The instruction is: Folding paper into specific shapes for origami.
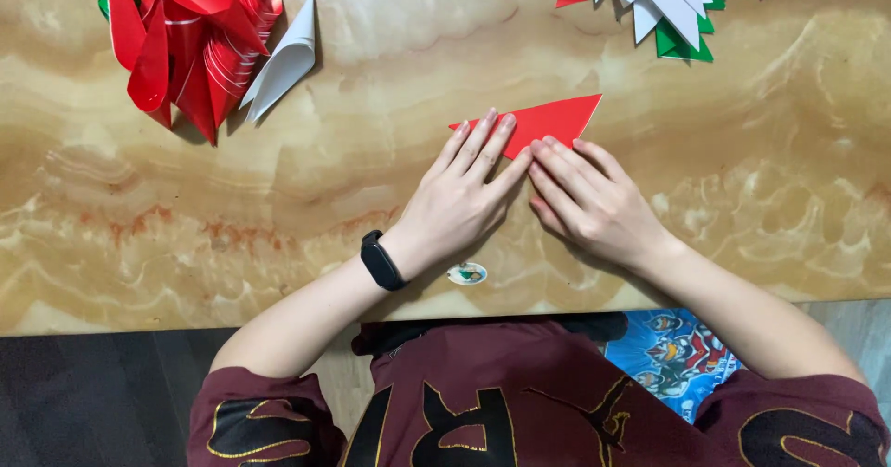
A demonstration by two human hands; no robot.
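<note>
A heap of glossy red folded paper pieces (190, 35) is lying far left, a white folded paper cone (283, 63) just beside it. Bare marbled tan tabletop (139, 207) is stretching open toward centre, where the left hand (459, 198) and right hand (589, 198), fingers flat and extended, are pressing a red pointed folded paper sheet (548, 119) without gripping it. White, red and green paper points (664, 3) are crowding the far edge.

- The folded paper (548, 121) is plain red.
- The table (278, 198) is cream and amber with wavy marble veining.
- The paper heap (186, 31) is red with white stripes.
- The wristband (381, 261) is black.
- The far paper pieces (664, 3) are white, green and red.
- The shirt (520, 402) is maroon with black, gold-edged letters.
</note>
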